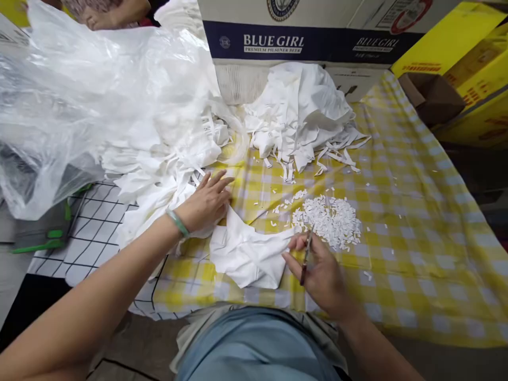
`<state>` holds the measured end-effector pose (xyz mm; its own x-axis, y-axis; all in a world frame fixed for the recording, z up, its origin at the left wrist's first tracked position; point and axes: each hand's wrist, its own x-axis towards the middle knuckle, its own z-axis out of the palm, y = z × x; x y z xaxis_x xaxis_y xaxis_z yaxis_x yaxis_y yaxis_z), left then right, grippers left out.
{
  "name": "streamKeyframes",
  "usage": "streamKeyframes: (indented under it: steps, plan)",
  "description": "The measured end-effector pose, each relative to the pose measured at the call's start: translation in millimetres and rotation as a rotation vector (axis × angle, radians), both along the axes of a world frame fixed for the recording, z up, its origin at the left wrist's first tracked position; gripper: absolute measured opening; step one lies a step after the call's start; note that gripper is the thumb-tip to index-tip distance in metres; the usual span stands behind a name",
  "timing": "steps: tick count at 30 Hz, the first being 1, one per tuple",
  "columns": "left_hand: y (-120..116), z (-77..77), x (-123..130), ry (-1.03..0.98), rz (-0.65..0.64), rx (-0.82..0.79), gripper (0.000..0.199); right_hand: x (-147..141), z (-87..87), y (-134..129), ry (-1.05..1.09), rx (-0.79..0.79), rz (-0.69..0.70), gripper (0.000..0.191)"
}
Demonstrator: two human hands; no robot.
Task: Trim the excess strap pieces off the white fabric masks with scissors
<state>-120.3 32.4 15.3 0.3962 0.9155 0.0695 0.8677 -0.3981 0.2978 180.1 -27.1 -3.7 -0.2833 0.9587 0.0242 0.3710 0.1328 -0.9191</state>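
A small white garment piece (252, 255), perhaps underwear, lies creased on the table before me. My left hand (210, 203), a green bangle at its wrist, reaches over the edge of the left pile of white cloth pieces (146, 206) with its fingers stretched out. It is just above the garment piece's upper left strap; whether it touches the cloth is not clear. In my right hand (323, 275) is a small pair of scissors (306, 257), blades pointing away from me. The right fingertips are at the garment's right end, beside a heap of tiny white clippings (331, 221).
Another heap of white cloth pieces (297, 114) sits against a Blue Girl carton (273, 39). Clear plastic sheeting (71, 106) covers the far left. A yellow checked tablecloth (416, 222) spreads right; an open brown box (431, 98) stands beyond. Another person's hand (97, 18) shows top left.
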Motion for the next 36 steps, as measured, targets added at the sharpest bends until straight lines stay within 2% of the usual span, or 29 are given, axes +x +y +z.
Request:
streamKeyframes:
  steps: [2,4,6,8,10,11,13,15,16,18,20,23,26,30,32,34,36]
  plan:
    - [6,3.7,-3,0.023,-0.082,0.026,0.019,-22,5.2,9,-0.012,0.162,-0.016,0.021]
    - [0,19.1,3,-0.014,-0.092,0.108,0.019,-51,9.7,22,0.055,0.177,0.021,0.026]
    - [-16,40.6,12,-0.068,-0.032,0.204,0.018,-80,12.5,35,0.148,0.044,0.068,0.028]
    - [-36,59.7,18,-0.134,0.058,0.247,0.015,-101,15.0,44,0.267,-0.115,0.089,0.023]
    - [-55,70.5,19,-0.258,0.179,0.17,0.009,-111,19.8,50,0.396,-0.192,0.086,0.018]
    - [-62,72.3,19,-0.358,0.239,0.052,0.007,-113,23.1,52,0.45,-0.195,0.085,0.017]
    - [-72,70.2,17,-0.657,0.31,-0.321,0.01,-112,30.8,53,0.515,-0.168,0.096,0.016]
    - [-78,64.0,16,-1.041,0.304,-0.737,0.019,-109,37.2,53,0.525,-0.144,0.127,0.013]
    - [-79,60.7,17,-1.229,0.288,-0.897,0.022,-108,39.2,53,0.518,-0.14,0.143,0.012]
    - [-81,55.7,21,-1.503,0.295,-1.056,0.024,-106,40.3,52,0.496,-0.139,0.166,0.01]
    - [-84,53.9,26,-1.605,0.35,-1.079,0.02,-104,38.2,52,0.481,-0.149,0.181,0.01]
    - [-88,55.0,31,-1.604,0.433,-1.019,0.014,-100,33.6,53,0.469,-0.177,0.164,0.013]
    - [-90,53.7,32,-1.599,0.429,-1.002,0.021,-97,32.4,54,0.463,-0.173,0.12,0.017]
    - [-91,42.8,39,-1.693,0.352,-1.254,0.04,-98,37.3,51,0.539,-0.028,0.139,0.013]
    - [-95,36.8,44,-1.741,0.348,-1.291,0.037,-96,40.7,48,0.55,0.037,0.175,0.015]
    - [-99,34.3,46,-1.749,0.393,-1.159,0.026,-89,44.2,47,0.484,0.075,0.264,0.02]
    - [-104,37.1,44,-1.664,0.446,-0.956,0.022,-81,47.8,47,0.353,0.076,0.422,0.022]
